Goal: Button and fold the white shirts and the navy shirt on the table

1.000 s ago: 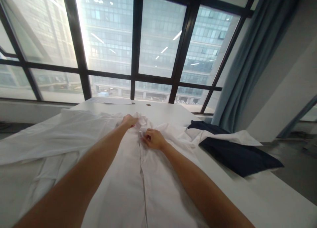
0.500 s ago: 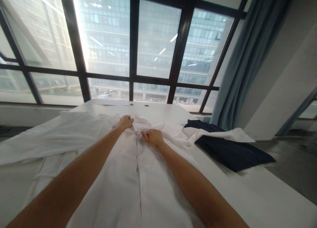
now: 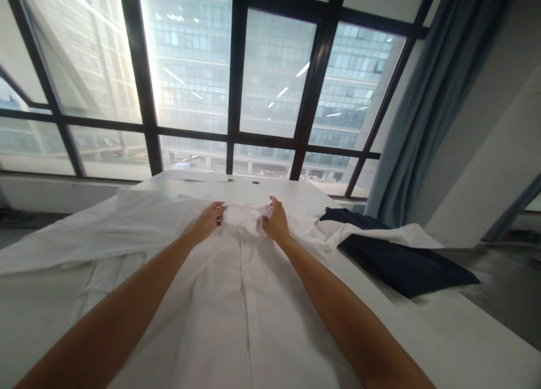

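A white button-up shirt (image 3: pixel 220 310) lies front side up on the table, its collar toward the window and its button placket running down the middle. At the left side of the collar (image 3: pixel 243 215) is my left hand (image 3: pixel 208 221), with its thumb and fingers apart beside the cloth. My right hand (image 3: pixel 276 221) is at the collar's right side, index finger raised and thumb spread from it, with the collar edge between them. Both hands are at the collar, and neither shows a closed grip. One sleeve (image 3: pixel 84 225) spreads out to the left.
Dark navy cloth (image 3: pixel 406 265) lies on the right of the white table (image 3: pixel 465 332), partly under the other white sleeve (image 3: pixel 380 234). A flat white sheet (image 3: pixel 190 176) is at the far edge. Beyond stand dark-framed windows (image 3: pixel 236 67) and a blue-grey curtain (image 3: pixel 422 124).
My hands have let go of the cloth they pinched near the collar's front and moved apart to its two sides. The collar now sits more spread. The view has shifted slightly left.
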Tool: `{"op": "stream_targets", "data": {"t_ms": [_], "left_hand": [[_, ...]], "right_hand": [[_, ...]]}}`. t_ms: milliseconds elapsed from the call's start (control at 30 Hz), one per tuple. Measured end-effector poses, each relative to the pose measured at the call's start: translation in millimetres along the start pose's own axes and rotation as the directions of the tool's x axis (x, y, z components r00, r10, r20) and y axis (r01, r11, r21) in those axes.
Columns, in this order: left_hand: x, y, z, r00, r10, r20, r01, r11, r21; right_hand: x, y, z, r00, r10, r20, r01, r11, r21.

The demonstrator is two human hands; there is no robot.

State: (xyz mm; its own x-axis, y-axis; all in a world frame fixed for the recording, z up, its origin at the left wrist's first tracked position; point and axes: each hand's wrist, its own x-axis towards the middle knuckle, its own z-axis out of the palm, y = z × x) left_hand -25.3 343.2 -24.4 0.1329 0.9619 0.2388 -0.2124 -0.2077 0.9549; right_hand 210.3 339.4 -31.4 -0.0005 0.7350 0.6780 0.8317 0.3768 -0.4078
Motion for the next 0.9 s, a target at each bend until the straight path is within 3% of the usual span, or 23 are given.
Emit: {"op": "stream_targets", "data": {"t_ms": [100,200,300,433,500,567,700,800,900], "left_hand": [[-4,2,2.2,0.99,0.138,-0.028,-0.134,0.984,0.116],[-6,4,0.2,0.976,0.216,-0.02,-0.202,0.937,0.283],[-5,3,-2.7,0.986,0.167,-0.019,-0.15,0.926,0.347],[0,-2,-3.1,0.998,0.061,-0.033,-0.057,0.99,0.128],[1,-2,-3.0,1.0,-0.017,0.014,0.017,0.999,-0.027],[1,-1,-4.1,0.994,-0.062,0.086,0.073,0.988,-0.133],[-1,2,-8.2,0.993,-0.048,0.109,0.075,0.963,-0.257],[-1,3,-9.2,0.996,0.01,0.094,0.021,0.945,-0.328],[0,3,-9.7,0.991,0.08,0.108,-0.039,0.94,-0.339]], "right_hand": [[9,19,8,0.997,-0.035,0.07,0.021,0.981,0.195],[15,36,12,0.987,0.076,0.141,-0.118,0.94,0.319],[17,48,14,0.975,0.168,0.146,-0.212,0.9,0.382],[19,56,16,0.964,0.211,0.161,-0.263,0.836,0.481],[20,58,15,0.945,0.243,0.221,-0.328,0.73,0.6],[20,57,11,0.913,0.28,0.298,-0.408,0.569,0.714],[18,54,-6,0.845,0.248,0.474,-0.531,0.278,0.801],[16,52,-18,0.809,0.162,0.565,-0.587,0.177,0.79],[16,49,-23,0.807,0.11,0.581,-0.591,0.106,0.8]]}}
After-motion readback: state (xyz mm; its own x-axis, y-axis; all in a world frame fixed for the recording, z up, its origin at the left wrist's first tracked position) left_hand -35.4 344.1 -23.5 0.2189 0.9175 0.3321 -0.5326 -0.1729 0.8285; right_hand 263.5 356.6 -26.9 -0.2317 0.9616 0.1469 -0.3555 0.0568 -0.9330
